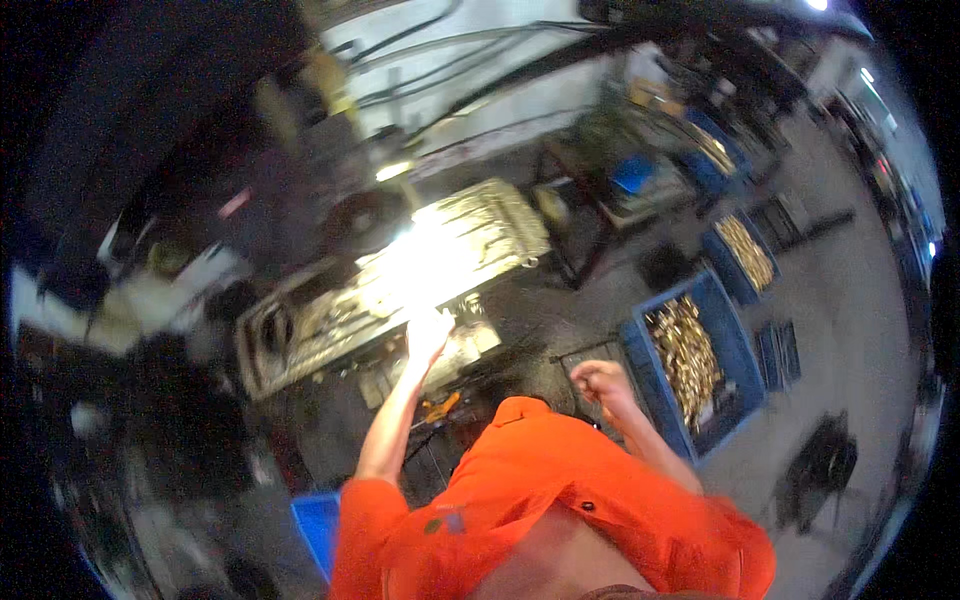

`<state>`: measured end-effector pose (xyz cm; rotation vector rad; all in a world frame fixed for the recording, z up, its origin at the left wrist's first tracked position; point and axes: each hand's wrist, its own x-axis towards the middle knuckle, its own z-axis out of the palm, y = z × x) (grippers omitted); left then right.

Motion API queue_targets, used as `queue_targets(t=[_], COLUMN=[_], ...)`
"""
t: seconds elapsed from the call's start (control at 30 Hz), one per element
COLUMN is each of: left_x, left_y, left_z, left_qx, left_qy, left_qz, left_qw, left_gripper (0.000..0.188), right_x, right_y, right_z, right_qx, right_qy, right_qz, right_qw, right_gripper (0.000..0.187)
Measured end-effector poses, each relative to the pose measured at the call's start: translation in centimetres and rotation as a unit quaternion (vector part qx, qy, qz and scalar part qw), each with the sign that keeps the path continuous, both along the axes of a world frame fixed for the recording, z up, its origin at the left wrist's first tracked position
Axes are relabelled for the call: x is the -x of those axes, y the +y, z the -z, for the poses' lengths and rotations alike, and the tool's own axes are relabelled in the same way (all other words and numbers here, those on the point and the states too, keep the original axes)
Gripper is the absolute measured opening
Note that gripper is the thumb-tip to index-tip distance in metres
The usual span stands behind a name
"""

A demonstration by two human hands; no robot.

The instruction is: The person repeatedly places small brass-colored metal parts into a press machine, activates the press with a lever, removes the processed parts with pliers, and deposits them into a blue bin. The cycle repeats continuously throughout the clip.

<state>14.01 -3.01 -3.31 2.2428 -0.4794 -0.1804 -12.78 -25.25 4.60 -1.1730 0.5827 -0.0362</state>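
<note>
My left hand (428, 335) reaches forward to the near edge of a long metal machine table (515, 235), under a bright lamp. Glare washes out its fingers, so whether they hold anything is hidden. A small lit ledge (470, 348) lies just beside that hand. My right hand (602, 384) is held in front of my body on the right, its fingers curled in. Whatever they hold, if anything, cannot be made out. The nearest thing to it is a large blue bin (745, 375) with many shiny brass-coloured metal parts (685, 350) inside.
An orange tool (440, 407) lies below the ledge. Farther right stands a smaller blue bin (722, 268) of similar parts (745, 252). Another blue container (316, 530) sits at the lower left. A dark object (822, 465) stands on the floor at right.
</note>
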Motion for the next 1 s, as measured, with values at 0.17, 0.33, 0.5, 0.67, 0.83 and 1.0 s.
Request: queue_targets(t=[0.17,0.33,0.5,0.67,0.83,1.0], left_x=[8.4,11.9,11.9,10.6,6.0,3.8], left_y=[-5.8,-9.0,-9.7,-9.1,-0.1,11.4], left_z=[-1.8,-3.9,-3.7,-4.7,0.6,6.9], left_qx=[0.038,0.074,0.067,-0.006,0.064,-0.102], left_qy=[-0.033,0.004,-0.003,0.011,0.163,0.21], left_qz=[0.172,0.204,0.257,0.277,0.156,0.04], left_qw=[0.984,0.976,0.964,0.961,0.972,0.972], left_gripper=[0.022,0.019,0.022,0.027,0.014,0.017], right_x=[-3.5,-4.5,-4.5,-2.9,6.5,20.1], right_y=[0.6,1.5,0.9,-1.8,-9.7,-16.9], right_z=[3.0,3.0,3.9,2.4,3.3,10.0], right_qx=[-0.044,-0.12,-0.132,-0.08,0.255,0.67], right_qy=[-0.033,-0.058,-0.049,0.013,-0.004,0.271], right_qz=[-0.065,-0.035,-0.039,0.039,0.169,0.114], right_qw=[0.996,0.991,0.989,0.996,0.952,0.682], right_gripper=[0.026,0.035,0.035,0.025,0.026,0.012])
